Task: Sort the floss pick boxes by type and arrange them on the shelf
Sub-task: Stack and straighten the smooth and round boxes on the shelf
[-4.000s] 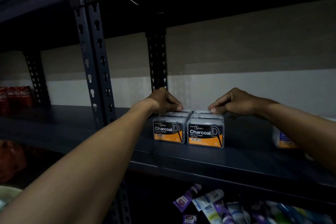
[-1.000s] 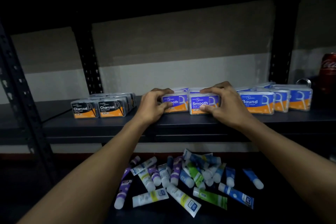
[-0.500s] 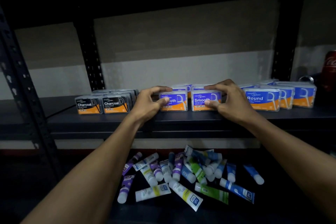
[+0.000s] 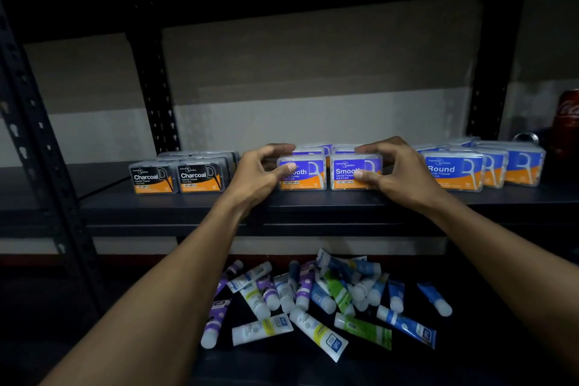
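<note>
Three groups sat on the shelf point(image 4: 313, 201). Near the left of the fingers stood the Charcoal boxes point(image 4: 177, 177). The left hand point(image 4: 257, 174) pinched the left Smooth box point(image 4: 305, 177), fingers point(image 4: 279, 147) over its top, thumb on its face. The right hand point(image 4: 404, 174) clamped the right Smooth box point(image 4: 347, 175) likewise. Just right of those fingers lay the Round boxes point(image 4: 454, 171), staggered. Uneven squeezing could probably skew the front pair or push hidden rear boxes back, and a sideways shove might drive them into the Round row.
</note>
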